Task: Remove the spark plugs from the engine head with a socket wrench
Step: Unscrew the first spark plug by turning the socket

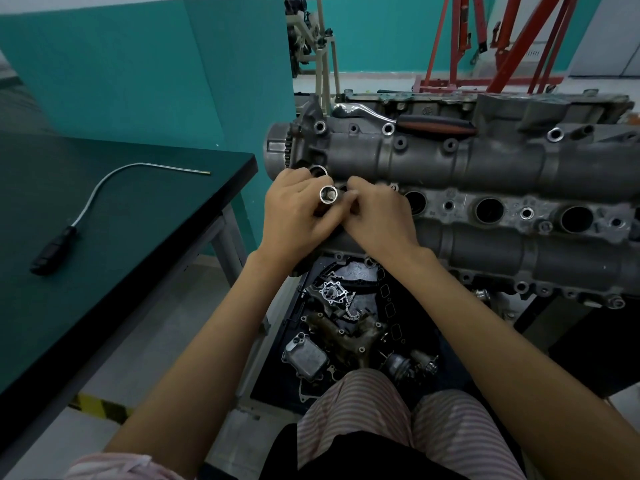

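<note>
The grey engine head (460, 161) lies across the right half of the view, with a row of round spark plug wells (489, 210) along its middle. At its left end my left hand (294, 216) holds a silver socket (328, 194), its hex opening turned up toward me. My right hand (379, 220) is right beside it, fingertips pinching at the socket's far end; what they hold is hidden. A ratchet wrench (408, 121) with a black and red handle rests on top of the engine head, away from both hands.
A dark green workbench (121, 216) stands at the left with a flexible pick-up tool (104, 188) on it. Below the engine, a black tray (408, 306) holds loose engine parts. A red engine hoist (512, 39) stands behind.
</note>
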### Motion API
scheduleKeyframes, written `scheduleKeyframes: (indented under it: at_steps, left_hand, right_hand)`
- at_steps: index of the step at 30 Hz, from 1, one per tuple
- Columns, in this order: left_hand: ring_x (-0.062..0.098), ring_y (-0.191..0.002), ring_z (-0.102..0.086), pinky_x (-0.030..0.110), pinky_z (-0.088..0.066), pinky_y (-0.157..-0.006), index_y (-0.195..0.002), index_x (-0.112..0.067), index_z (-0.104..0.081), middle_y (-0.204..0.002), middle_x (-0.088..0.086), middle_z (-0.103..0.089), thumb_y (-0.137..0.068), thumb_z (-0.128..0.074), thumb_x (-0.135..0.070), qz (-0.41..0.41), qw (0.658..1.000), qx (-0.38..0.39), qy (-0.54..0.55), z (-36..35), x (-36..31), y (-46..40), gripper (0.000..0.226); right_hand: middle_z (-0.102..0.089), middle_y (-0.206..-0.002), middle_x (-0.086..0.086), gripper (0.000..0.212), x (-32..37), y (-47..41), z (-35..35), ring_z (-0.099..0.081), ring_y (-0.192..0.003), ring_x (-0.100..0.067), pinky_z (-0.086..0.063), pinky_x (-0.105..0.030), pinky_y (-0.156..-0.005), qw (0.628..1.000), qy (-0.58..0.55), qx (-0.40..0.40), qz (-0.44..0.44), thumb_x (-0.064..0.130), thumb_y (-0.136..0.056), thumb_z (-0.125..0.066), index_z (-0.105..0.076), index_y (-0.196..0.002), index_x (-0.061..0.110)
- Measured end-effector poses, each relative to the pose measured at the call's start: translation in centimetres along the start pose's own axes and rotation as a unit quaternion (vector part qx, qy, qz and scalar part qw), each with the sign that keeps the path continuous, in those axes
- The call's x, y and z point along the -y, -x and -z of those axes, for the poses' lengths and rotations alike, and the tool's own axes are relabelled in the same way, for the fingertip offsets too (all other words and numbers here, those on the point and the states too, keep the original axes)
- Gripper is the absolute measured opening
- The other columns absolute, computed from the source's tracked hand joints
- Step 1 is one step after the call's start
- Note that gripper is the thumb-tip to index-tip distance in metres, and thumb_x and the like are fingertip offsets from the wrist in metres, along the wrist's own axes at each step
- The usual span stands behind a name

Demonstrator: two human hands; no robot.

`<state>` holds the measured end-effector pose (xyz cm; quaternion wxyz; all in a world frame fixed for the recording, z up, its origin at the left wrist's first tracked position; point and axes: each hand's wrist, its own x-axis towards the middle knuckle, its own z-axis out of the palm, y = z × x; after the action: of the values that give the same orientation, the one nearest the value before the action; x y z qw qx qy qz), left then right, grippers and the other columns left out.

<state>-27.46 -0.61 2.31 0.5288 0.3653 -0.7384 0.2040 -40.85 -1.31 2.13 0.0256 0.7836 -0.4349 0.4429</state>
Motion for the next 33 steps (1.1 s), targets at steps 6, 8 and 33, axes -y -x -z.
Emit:
scheduleKeyframes:
  at_steps: [6, 8, 33]
  left_hand:
    - [0.022, -0.052, -0.04, 0.032, -0.031, -0.056, -0.06, -0.002, -0.047, -0.054, 0.007, -0.044, -0.084, -0.049, -0.021, 0.002, 1.0, 0.03, -0.002, 0.36, -0.27, -0.11, 0.031]
    - [0.021, -0.05, -0.036, 0.026, -0.026, -0.056, -0.054, -0.004, -0.043, -0.05, 0.006, -0.039, -0.088, -0.052, -0.022, 0.001, 1.0, 0.016, -0.015, 0.15, -0.19, -0.2, 0.039]
    - [0.023, -0.05, -0.04, 0.029, -0.029, -0.056, -0.057, -0.002, -0.049, -0.051, 0.008, -0.044, -0.087, -0.054, -0.021, 0.008, 1.0, 0.013, -0.003, 0.18, -0.33, -0.11, 0.036]
  right_hand:
    - [-0.047, -0.059, 0.007, 0.026, -0.06, -0.09, -0.17, -0.046, -0.051, -0.023, -0.024, -0.026, -0.049, 0.999, -0.038, 0.018, -0.015, 0.034, -0.079, -0.051, -0.03, -0.083, 0.019]
    - [-0.04, -0.054, 0.009, 0.027, -0.17, -0.11, -0.23, -0.048, -0.053, -0.024, -0.019, -0.026, -0.046, 1.0, -0.014, 0.01, -0.024, 0.034, -0.08, -0.055, -0.033, -0.077, 0.02]
    - [-0.037, -0.054, 0.013, 0.027, -0.1, -0.27, -0.17, -0.035, -0.049, -0.016, -0.02, -0.02, -0.043, 0.999, -0.01, 0.026, -0.02, 0.03, -0.081, -0.056, -0.033, -0.079, 0.017]
